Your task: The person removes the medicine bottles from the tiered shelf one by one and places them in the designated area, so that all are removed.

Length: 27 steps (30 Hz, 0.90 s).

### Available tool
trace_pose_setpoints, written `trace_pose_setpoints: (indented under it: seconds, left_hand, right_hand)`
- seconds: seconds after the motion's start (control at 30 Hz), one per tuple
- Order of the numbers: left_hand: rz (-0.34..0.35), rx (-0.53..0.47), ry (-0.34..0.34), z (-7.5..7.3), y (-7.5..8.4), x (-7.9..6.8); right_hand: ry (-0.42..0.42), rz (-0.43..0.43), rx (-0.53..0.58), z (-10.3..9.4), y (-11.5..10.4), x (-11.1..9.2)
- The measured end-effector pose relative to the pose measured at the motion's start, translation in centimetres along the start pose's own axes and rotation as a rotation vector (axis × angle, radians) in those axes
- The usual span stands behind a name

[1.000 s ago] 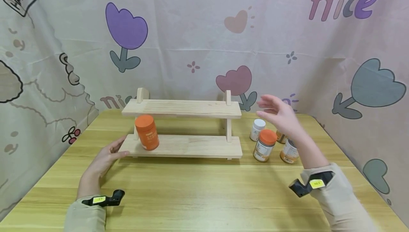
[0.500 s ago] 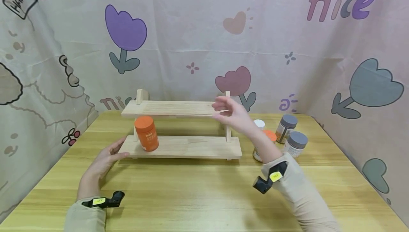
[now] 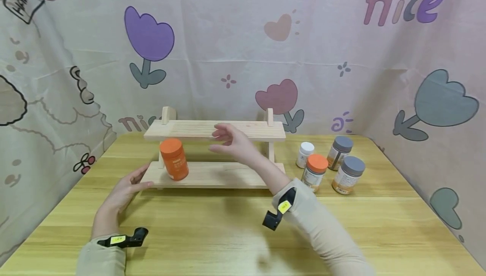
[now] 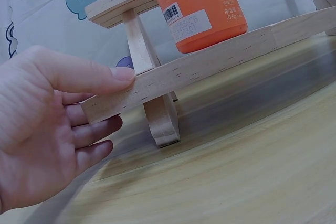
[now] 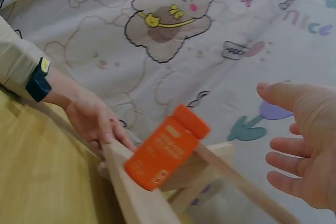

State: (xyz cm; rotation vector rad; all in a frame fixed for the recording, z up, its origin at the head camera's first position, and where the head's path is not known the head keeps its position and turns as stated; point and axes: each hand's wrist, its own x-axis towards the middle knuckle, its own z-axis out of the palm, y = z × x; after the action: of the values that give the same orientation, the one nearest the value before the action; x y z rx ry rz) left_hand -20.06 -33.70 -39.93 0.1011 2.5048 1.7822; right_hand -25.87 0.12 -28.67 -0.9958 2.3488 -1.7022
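Observation:
A two-tier wooden rack (image 3: 228,177) stands on the table. My left hand (image 3: 123,191) holds the left end of its lower board; in the left wrist view the thumb (image 4: 113,78) lies over the board and the other fingers are beneath it. On that lower board, near the left end, an orange bottle (image 3: 174,160) with an orange lid stands upright. My right hand (image 3: 239,145) is in front of the upper board, to the right of the orange bottle and apart from it. In the right wrist view its fingers (image 5: 289,163) are spread and hold nothing.
Several bottles stand on the table to the right of the rack: a small white one (image 3: 305,155), an orange-lidded one (image 3: 314,174) and two grey-lidded ones, the nearer (image 3: 347,177) in front of the farther (image 3: 339,153). Behind the table hangs a printed cloth (image 3: 212,35).
My right hand has moved left from above the bottles on the right, across the rack towards the orange bottle. The left hand has kept its hold on the lower board.

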Motion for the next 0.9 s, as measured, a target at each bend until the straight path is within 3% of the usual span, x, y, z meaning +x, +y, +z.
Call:
trace_pose_setpoints:
  seconds: [0.53,0.77,0.9]
  left_hand:
    - [0.021,0.005,0.0,0.1,0.0,-0.1]
    - [0.006,-0.018,0.001,0.1,-0.1,0.0]
    - [0.002,-0.015,-0.001,0.0,-0.1,0.1]
  right_hand:
    - [-0.02,0.079,-0.064,6.8,2.2,2.7]
    - [-0.013,0.108,-0.021,8.8,2.7,3.5]
    - [-0.018,0.083,0.022,9.7,3.1,3.9]
